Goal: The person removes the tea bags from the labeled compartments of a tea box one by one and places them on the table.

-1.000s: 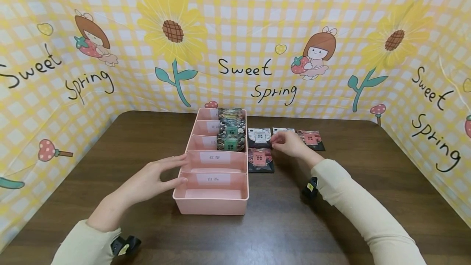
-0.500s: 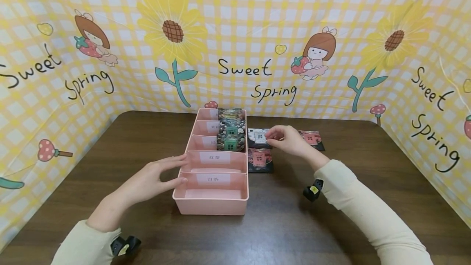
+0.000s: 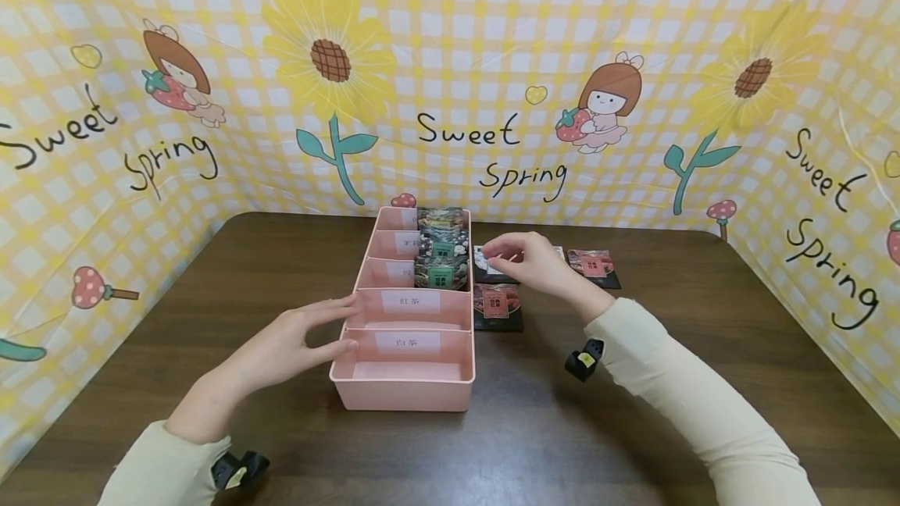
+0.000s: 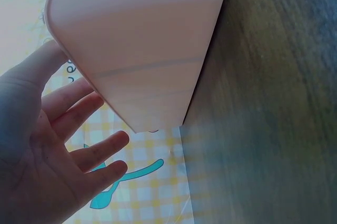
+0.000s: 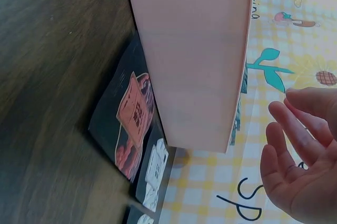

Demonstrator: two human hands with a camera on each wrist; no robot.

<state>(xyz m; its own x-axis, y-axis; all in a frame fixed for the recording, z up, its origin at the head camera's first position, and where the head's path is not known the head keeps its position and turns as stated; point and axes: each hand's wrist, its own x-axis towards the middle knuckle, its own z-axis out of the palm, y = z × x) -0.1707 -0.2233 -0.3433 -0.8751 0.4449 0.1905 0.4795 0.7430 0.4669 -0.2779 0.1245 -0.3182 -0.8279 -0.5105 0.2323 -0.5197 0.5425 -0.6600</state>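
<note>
A pink divided box [image 3: 401, 395] stands lengthwise on the table, with labels on its dividers. Dark, green-patterned tea packets [image 3: 441, 275] fill the right side of its three far compartments; the two near compartments hold nothing. My left hand [image 3: 281, 342] touches the box's left rim with its index finger and thumb, fingers spread. My right hand [image 3: 537, 264] hovers above a white-fronted tea packet [image 3: 483, 265], partly covering it. The right wrist view shows that hand's fingers loosely bent around nothing, beside the box. A red-fronted tea packet [image 3: 497, 303] lies nearer, along the box's right wall.
Behind my right hand another white-fronted packet [image 3: 558, 249] is mostly hidden. To its right lies a second red-fronted packet [image 3: 594, 266]. The brown wooden table [image 3: 534, 428] ends at a yellow checked cloth [image 3: 450, 61] hanging at the back and sides.
My right hand has moved left from between the white-fronted packets toward the box, above the left one. The left hand and the box have stayed put.
</note>
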